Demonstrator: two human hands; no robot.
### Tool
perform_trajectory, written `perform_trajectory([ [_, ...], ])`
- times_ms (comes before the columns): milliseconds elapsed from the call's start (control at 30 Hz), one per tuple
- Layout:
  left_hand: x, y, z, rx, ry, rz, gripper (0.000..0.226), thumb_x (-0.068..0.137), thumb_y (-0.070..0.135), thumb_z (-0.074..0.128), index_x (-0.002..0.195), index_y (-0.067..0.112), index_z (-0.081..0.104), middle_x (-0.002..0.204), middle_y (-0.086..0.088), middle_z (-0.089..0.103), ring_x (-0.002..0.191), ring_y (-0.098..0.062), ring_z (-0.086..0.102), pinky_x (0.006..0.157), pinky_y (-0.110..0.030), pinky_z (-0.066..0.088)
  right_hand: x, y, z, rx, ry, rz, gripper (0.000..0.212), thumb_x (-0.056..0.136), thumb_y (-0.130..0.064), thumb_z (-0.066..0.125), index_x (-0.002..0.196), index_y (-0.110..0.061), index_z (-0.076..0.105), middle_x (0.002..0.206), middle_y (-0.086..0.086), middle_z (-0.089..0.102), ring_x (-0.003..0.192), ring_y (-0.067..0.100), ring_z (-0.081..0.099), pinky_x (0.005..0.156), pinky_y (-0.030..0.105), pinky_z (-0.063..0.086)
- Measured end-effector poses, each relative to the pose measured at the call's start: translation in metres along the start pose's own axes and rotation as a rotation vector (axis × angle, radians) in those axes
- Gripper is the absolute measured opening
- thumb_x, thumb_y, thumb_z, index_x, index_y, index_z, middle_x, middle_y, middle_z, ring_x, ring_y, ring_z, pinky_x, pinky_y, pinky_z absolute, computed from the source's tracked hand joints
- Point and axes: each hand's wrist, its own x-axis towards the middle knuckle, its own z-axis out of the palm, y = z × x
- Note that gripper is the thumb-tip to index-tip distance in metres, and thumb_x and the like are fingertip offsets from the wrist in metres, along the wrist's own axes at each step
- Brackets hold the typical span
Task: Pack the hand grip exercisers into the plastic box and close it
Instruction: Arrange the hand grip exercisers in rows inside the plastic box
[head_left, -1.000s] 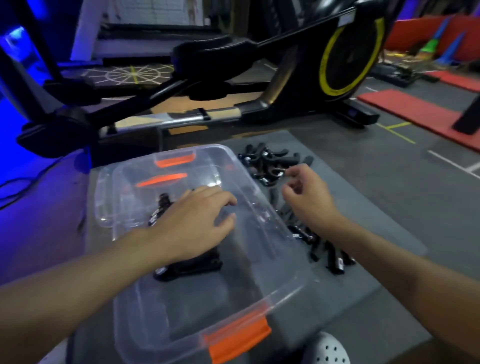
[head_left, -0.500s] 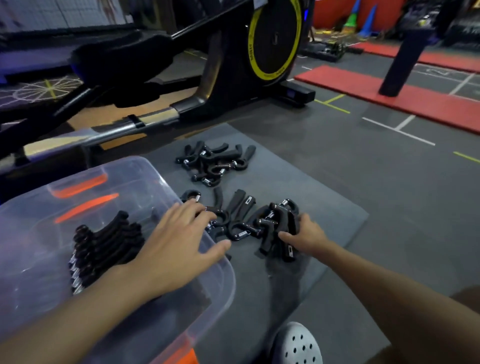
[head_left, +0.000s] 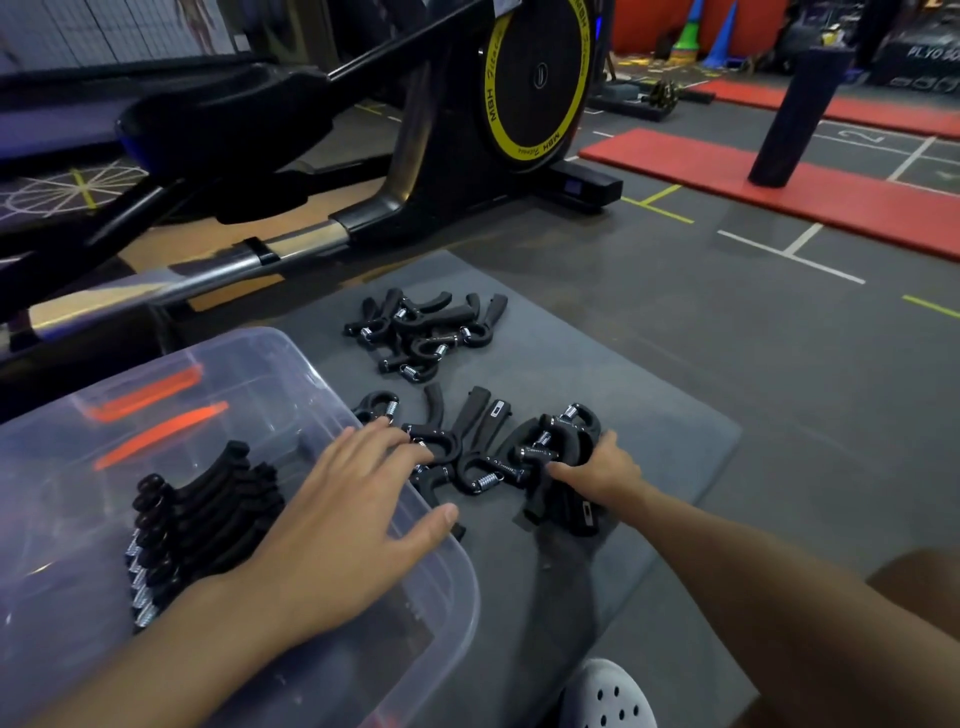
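Hand grip exercisers (head_left: 561, 444), bunched, lay just right of the plastic box (head_left: 291, 343), clasped by the right hand (head_left: 602, 467); left hand (head_left: 348, 525) flat over the rim, holding nothing.

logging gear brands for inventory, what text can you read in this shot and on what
"MBH" with a script word, likely "Fitness": yellow flywheel ring.
"PLYO SO", cut off at the edge: black box.
"2": painted on the floor.
Labels on the hand grip exercisers: too small to read.
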Motion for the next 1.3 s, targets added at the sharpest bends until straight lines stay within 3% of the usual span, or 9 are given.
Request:
perform_trajectory([
  [167,0.0,-0.001,-0.004,-0.016,0.003,0.013,0.07,0.082,0.073,0.022,0.134,0.034,0.046,0.135,0.023,0.038,0.141,0.002,0.015,0.118,-0.022,0.004,0.002,-0.004,-0.011,0.334,0.138,0.147,0.08,0.065,-0.023,0.08,0.127,-0.004,0.033,0.114,0.018,0.055,0.108,0.037,0.058,0.09,0.047,0.053],
  [267,0.0,-0.002,-0.003,-0.014,-0.015,0.016,0.067,0.084,0.071,0.02,0.133,0.034,0.045,0.135,0.023,0.038,0.144,-0.001,0.015,0.121,-0.028,0.008,0.014,0.005,-0.013,0.44,0.059,0.22,0.084,0.05,-0.04,0.082,0.115,-0.013,0.037,0.112,0.014,0.058,0.103,0.034,0.063,0.084,0.051,0.057],
  [433,-0.005,-0.001,-0.006,-0.048,-0.016,0.014,0.07,0.081,0.069,0.016,0.136,0.034,0.043,0.139,0.024,0.034,0.144,0.004,0.008,0.112,-0.014,0.002,-0.002,-0.006,-0.001,0.327,-0.078,0.141,0.102,0.064,-0.057,0.08,0.137,-0.007,0.028,0.13,0.012,0.051,0.12,0.031,0.053,0.097,0.042,0.048],
  [567,-0.013,-0.004,-0.01,-0.051,-0.035,0.02,0.057,0.09,0.063,0.027,0.139,0.035,0.041,0.148,0.025,0.026,0.141,0.012,-0.004,0.104,-0.004,-0.006,-0.001,-0.023,0.015,0.249,-0.102,0.116,0.125,0.051,-0.066,0.08,0.144,-0.011,0.019,0.139,0.016,0.043,0.127,0.034,0.046,0.105,0.046,0.043],
  [700,-0.018,-0.007,-0.014,-0.077,-0.063,0.015,0.048,0.097,0.053,0.032,0.142,0.037,0.037,0.15,0.028,0.02,0.141,0.013,-0.005,0.102,-0.003,-0.007,0.0,-0.037,0.024,0.083,-0.019,0.17,0.123,0.06,-0.052,0.084,0.147,-0.01,0.009,0.142,0.022,0.034,0.131,0.04,0.04,0.108,0.046,0.037],
  [867,-0.013,-0.007,-0.016,-0.102,-0.032,0.044,0.05,0.091,0.052,0.029,0.135,0.035,0.044,0.138,0.03,0.031,0.134,0.017,0.009,0.107,-0.007,0.007,-0.001,-0.035,0.018,0.204,0.0,0.17,0.108,0.048,-0.044,0.086,0.132,-0.012,0.026,0.126,0.018,0.051,0.115,0.037,0.053,0.097,0.047,0.049],
  [1033,-0.001,-0.002,-0.029,-0.134,0.05,0.042,0.037,0.096,0.041,0.045,0.131,0.03,0.049,0.132,0.019,0.047,0.128,0.003,0.037,0.111,-0.033,0.032,-0.025,-0.056,-0.012,0.445,0.018,-0.017,0.094,0.053,-0.04,0.079,0.129,-0.012,0.031,0.111,0.011,0.058,0.097,0.028,0.062,0.086,0.044,0.056],
  [1133,0.005,-0.004,-0.047,-0.134,0.11,0.027,0.039,0.095,0.037,0.053,0.133,0.031,0.048,0.133,0.02,0.048,0.125,-0.001,0.042,0.107,-0.032,0.036,-0.048,-0.089,-0.037,0.615,-0.133,-0.206,0.093,0.063,-0.034,0.081,0.137,-0.016,0.027,0.117,0.011,0.06,0.099,0.025,0.064,0.088,0.042,0.055],
  [1300,-0.004,-0.019,-0.089,-0.148,0.259,0.007,0.046,0.089,0.029,0.066,0.132,0.032,0.049,0.127,0.018,0.05,0.118,-0.004,0.049,0.099,-0.028,0.04,-0.116,-0.136,-0.071,0.526,-0.396,-0.554,0.096,0.061,-0.041,0.085,0.139,-0.042,0.028,0.118,0.005,0.064,0.096,0.015,0.068,0.081,0.031,0.054],
])
